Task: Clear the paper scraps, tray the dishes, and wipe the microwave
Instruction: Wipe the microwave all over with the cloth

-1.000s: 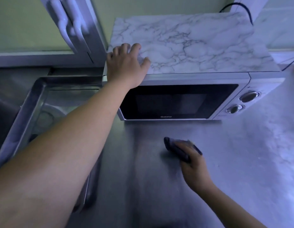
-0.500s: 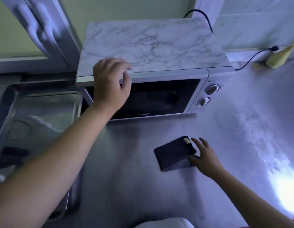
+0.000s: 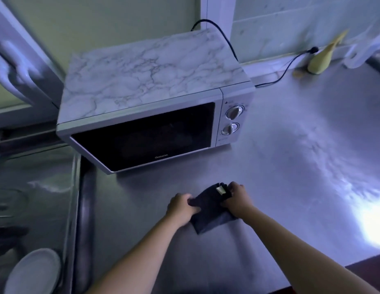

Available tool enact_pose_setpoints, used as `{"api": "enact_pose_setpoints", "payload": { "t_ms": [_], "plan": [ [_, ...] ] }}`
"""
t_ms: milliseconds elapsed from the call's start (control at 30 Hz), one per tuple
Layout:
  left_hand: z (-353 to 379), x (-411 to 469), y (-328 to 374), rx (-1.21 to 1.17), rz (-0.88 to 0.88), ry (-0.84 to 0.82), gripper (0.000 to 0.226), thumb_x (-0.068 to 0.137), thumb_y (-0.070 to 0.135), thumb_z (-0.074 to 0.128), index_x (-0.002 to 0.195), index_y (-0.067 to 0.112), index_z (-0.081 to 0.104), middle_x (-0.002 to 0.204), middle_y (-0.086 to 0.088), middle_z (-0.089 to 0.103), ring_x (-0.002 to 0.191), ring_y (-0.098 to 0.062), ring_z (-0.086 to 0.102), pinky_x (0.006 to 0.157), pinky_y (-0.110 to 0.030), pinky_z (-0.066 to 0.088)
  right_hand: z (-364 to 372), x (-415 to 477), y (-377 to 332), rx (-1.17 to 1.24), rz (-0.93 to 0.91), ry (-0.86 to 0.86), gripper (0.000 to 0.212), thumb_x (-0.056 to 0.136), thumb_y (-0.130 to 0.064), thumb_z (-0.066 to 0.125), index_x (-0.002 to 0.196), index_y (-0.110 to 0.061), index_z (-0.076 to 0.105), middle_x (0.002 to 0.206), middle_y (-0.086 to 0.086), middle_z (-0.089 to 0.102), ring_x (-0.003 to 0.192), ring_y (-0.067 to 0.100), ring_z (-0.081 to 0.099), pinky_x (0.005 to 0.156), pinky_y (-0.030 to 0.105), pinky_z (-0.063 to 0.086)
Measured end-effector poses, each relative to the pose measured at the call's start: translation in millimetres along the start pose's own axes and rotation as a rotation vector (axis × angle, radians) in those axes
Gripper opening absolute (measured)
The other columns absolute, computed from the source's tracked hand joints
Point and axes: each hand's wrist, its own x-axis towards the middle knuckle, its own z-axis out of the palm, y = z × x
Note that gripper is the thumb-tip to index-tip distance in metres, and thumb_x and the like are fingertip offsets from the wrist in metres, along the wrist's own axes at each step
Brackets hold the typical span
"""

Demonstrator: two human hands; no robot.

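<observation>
A white microwave [image 3: 155,81] with a marble-patterned top and a dark door stands at the back of the steel counter [image 3: 291,166], its door closed. In front of it a dark folded cloth [image 3: 210,213] with a small pale label lies on the counter. My left hand [image 3: 181,206] grips the cloth's left edge. My right hand [image 3: 238,197] pinches its far right corner by the label.
A steel tray [image 3: 76,187] sits left of the microwave, with a white dish [image 3: 34,270] at its near end. A black power cord [image 3: 280,75] runs behind the microwave. A yellow-green object [image 3: 322,58] leans on the back wall. The counter's front edge is bottom right.
My left hand has left the microwave's top edge and come down to the cloth. My right hand, open beside the cloth before, now pinches its corner. The view has shifted.
</observation>
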Motion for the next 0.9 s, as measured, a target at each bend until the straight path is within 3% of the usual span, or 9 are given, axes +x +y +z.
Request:
{"api": "enact_pose_setpoints", "payload": {
  "t_ms": [100,200,333,400,500,567,667,800,900],
  "plan": [
    [-15.4,-7.8,16.1,-0.231,0.082,-0.051,0.016,0.075,0.016,0.082,0.078,0.025,0.069,0.071,0.014,0.063,0.071,-0.007,0.057,0.064,-0.018,0.044,-13.6,-16.1,17.5,0.142,-0.044,0.081,0.05,0.075,-0.015,0.075,0.114,-0.025,0.046,0.118,0.008,0.046,0.081,0.019,0.053,0.068,0.034,0.046],
    [-39.0,-12.1,52.0,-0.269,0.223,-0.075,0.025,0.075,0.01,0.083,0.079,0.032,0.071,0.076,0.015,0.068,0.074,-0.003,0.059,0.072,-0.018,0.048,-33.4,-31.4,25.5,0.236,-0.19,0.158,0.079,0.08,-0.014,0.075,0.143,-0.04,0.034,0.138,0.009,0.036,0.099,0.023,0.056,0.092,0.042,0.052],
    [-75.8,-17.6,121.1,-0.172,0.454,-0.099,0.032,0.079,0.004,0.079,0.096,0.03,0.07,0.09,0.015,0.069,0.081,0.007,0.059,0.082,-0.016,0.046,-52.4,-47.2,4.1,0.033,-0.509,0.43,0.088,0.084,-0.044,0.073,0.149,-0.057,0.015,0.163,-0.004,0.009,0.148,0.022,0.015,0.118,0.047,0.025],
    [-95.5,-22.0,155.0,-0.189,0.475,-0.071,0.038,0.081,0.004,0.077,0.106,0.029,0.065,0.102,0.0,0.07,0.085,-0.001,0.06,0.087,-0.022,0.046,-53.9,-53.1,-17.6,0.007,-0.685,0.53,0.089,0.085,-0.056,0.063,0.154,-0.05,0.007,0.167,-0.004,0.002,0.153,0.018,0.002,0.119,0.043,0.014],
    [-127.8,-26.0,198.5,-0.244,0.497,-0.106,0.043,0.086,0.0,0.072,0.116,0.027,0.059,0.1,-0.013,0.069,0.08,-0.012,0.062,0.085,-0.029,0.05,-49.6,-48.3,-52.3,0.044,-0.881,0.672,0.094,0.085,-0.053,0.065,0.16,-0.024,0.015,0.168,0.004,0.008,0.155,0.025,0.006,0.122,0.049,0.016],
    [-149.2,-24.5,222.9,-0.181,0.52,-0.11,0.042,0.089,0.003,0.07,0.122,0.028,0.058,0.09,-0.01,0.069,0.076,-0.014,0.061,0.08,-0.027,0.051,-52.2,-35.0,-78.6,0.09,-0.915,0.802,0.092,0.089,-0.052,0.064,0.158,-0.013,0.018,0.166,0.011,0.015,0.154,0.031,0.013,0.12,0.055,0.02],
    [-172.0,-15.9,252.5,-0.14,0.523,-0.092,0.047,0.092,0.006,0.067,0.133,0.025,0.053,0.104,-0.024,0.07,0.087,-0.022,0.062,0.094,-0.045,0.051,-62.5,-7.5,-115.1,0.161,-0.866,1.002,0.084,0.095,-0.05,0.058,0.158,-0.011,0.016,0.164,0.009,0.02,0.152,0.033,0.019,0.12,0.055,0.022],
    [-190.2,1.9,277.2,-0.094,0.533,-0.02,0.053,0.089,0.002,0.068,0.132,0.029,0.053,0.106,-0.02,0.073,0.1,-0.031,0.071,0.1,-0.044,0.051,-66.2,25.1,-148.5,0.219,-0.852,1.076,0.079,0.097,-0.045,0.056,0.157,-0.009,0.018,0.162,0.011,0.023,0.151,0.035,0.02,0.118,0.059,0.025],
    [-208.7,20.6,280.8,-0.052,0.515,0.014,0.05,0.081,0.003,0.077,0.122,0.027,0.062,0.095,-0.003,0.077,0.088,-0.015,0.074,0.088,-0.03,0.057,-59.5,39.8,-163.8,0.212,-0.821,1.119,0.083,0.096,-0.05,0.054,0.159,-0.014,0.013,0.164,0.007,0.021,0.152,0.033,0.019,0.121,0.054,0.019]
  ]
}}
